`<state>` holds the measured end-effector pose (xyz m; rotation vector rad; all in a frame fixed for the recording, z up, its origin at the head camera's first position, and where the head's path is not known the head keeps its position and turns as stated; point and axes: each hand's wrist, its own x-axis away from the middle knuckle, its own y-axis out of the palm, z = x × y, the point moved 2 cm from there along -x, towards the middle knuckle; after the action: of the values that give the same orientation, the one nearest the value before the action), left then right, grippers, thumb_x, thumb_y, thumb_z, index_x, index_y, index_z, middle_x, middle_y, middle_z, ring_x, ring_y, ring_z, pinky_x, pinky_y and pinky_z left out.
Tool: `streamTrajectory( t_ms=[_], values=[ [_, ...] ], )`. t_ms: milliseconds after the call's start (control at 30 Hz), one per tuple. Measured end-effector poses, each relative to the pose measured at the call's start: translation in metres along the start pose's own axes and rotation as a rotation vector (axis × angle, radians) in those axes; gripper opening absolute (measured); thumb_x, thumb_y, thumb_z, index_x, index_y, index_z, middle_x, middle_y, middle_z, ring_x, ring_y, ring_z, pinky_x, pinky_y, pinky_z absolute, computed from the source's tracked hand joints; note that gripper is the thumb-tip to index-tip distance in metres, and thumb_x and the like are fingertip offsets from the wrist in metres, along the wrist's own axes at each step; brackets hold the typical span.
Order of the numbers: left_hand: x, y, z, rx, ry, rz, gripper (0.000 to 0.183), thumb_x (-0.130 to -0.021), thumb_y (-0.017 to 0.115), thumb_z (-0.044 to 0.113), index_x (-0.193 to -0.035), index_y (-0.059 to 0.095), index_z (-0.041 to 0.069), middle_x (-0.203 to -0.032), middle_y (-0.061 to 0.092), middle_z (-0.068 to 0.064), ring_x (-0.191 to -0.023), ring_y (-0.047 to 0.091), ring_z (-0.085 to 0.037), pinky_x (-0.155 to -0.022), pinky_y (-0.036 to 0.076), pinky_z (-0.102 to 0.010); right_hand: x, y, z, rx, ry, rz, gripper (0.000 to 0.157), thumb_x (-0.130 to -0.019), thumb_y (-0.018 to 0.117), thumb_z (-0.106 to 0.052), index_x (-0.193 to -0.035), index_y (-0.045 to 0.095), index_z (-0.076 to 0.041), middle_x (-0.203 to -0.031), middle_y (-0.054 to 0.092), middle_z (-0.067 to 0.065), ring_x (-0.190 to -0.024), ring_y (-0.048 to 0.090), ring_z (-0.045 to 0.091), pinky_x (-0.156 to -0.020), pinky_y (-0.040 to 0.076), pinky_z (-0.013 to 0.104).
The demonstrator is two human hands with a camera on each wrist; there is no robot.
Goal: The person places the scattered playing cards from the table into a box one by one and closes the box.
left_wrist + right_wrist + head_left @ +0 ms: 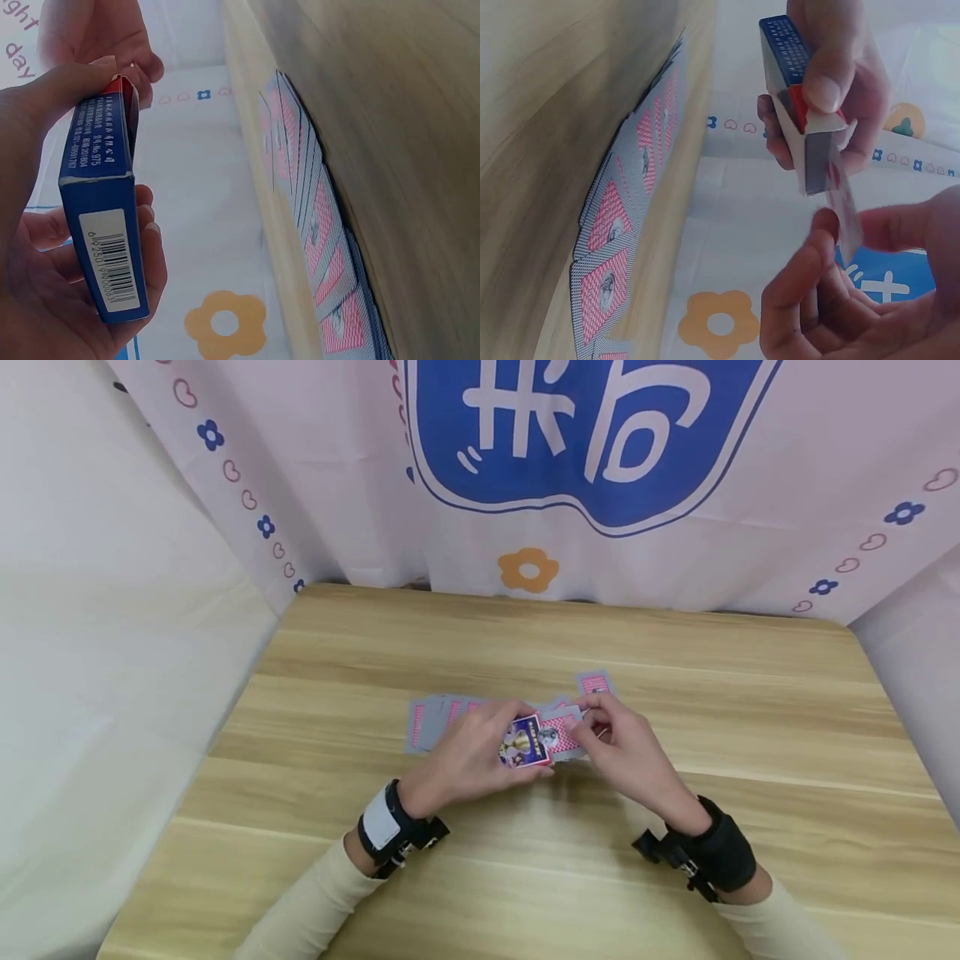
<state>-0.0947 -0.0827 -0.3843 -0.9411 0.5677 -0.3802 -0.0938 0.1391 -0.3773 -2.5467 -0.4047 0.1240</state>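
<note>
My left hand (pixel 472 756) grips a small blue playing card box (pixel 522 742), thumb on one side and fingers on the other. The left wrist view shows the box's barcode label (pixel 110 259). At the box's other end, a playing card (pixel 845 214) sticks partway out of the opening, pinched between the thumb and fingers of my right hand (pixel 630 756). Its back has a pink pattern and a grey border. Beneath my hands, an overlapping row of playing cards (pixel 417 727) lies back up on the table, partly hidden by the hands in the head view.
One card (pixel 594 681) lies just beyond my right hand, at the row's right end. The wooden table (pixel 360 635) stretches back to a printed curtain (pixel 360 527). A white cloth (pixel 112 652) hangs along the left side.
</note>
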Motion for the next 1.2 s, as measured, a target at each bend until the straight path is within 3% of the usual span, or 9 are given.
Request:
streamTrajectory(
  t_ms=[133,300,567,767,1000,1200],
  values=[
    [0.002,0.000,-0.001,-0.006,0.017,0.004,0.069,-0.077,0.092,0.049,-0.125,0.063,0.010,-0.105,0.071,-0.001,-0.083,0.063,-0.008,-0.067,0.052,-0.021,0.002,0.001,0.001,-0.015,0.004,0.024,0.018,-0.098,0.067,-0.005,-0.115,0.065,-0.001,-0.092,0.071,0.009,-0.081,0.063,0.013,-0.072,0.054,0.021],
    [0.003,0.002,0.001,-0.063,0.066,0.005,0.067,-0.077,0.091,0.052,-0.123,0.064,0.011,-0.110,0.073,-0.004,-0.090,0.067,-0.011,-0.074,0.058,-0.026,-0.001,0.008,0.001,-0.022,-0.023,-0.023,0.011,-0.093,0.069,-0.002,-0.104,0.068,-0.004,-0.082,0.070,0.004,-0.072,0.063,0.011,-0.067,0.053,0.022],
    [0.000,0.003,0.000,-0.052,0.045,-0.001,0.068,-0.078,0.091,0.051,-0.125,0.064,0.010,-0.109,0.074,-0.004,-0.091,0.068,-0.012,-0.074,0.058,-0.027,-0.004,0.004,0.004,-0.062,0.011,-0.101,0.020,-0.101,0.068,-0.009,-0.119,0.071,-0.001,-0.093,0.077,0.006,-0.087,0.073,0.023,-0.078,0.056,0.024],
    [0.002,0.004,-0.002,-0.027,0.028,-0.018,0.067,-0.079,0.090,0.051,-0.126,0.064,0.011,-0.111,0.073,-0.004,-0.095,0.068,-0.013,-0.077,0.059,-0.029,-0.008,0.006,0.007,-0.087,0.021,-0.127,0.016,-0.098,0.071,-0.010,-0.113,0.074,-0.004,-0.093,0.077,0.006,-0.085,0.071,0.017,-0.077,0.056,0.024],
    [0.004,0.006,-0.001,-0.034,0.030,-0.022,0.068,-0.079,0.091,0.051,-0.127,0.064,0.012,-0.116,0.073,-0.006,-0.099,0.069,-0.016,-0.079,0.059,-0.031,-0.012,0.012,0.010,-0.145,0.051,-0.153,0.012,-0.096,0.076,-0.014,-0.106,0.073,-0.007,-0.090,0.077,0.007,-0.086,0.073,0.031,-0.074,0.056,0.024],
    [0.004,0.006,-0.001,-0.039,0.034,-0.021,0.067,-0.078,0.092,0.050,-0.126,0.064,0.012,-0.115,0.073,-0.006,-0.097,0.069,-0.015,-0.076,0.058,-0.029,-0.014,0.016,0.011,-0.141,0.042,-0.146,0.010,-0.095,0.073,-0.007,-0.105,0.072,-0.007,-0.089,0.075,0.006,-0.080,0.070,0.020,-0.071,0.054,0.023]
  ],
)
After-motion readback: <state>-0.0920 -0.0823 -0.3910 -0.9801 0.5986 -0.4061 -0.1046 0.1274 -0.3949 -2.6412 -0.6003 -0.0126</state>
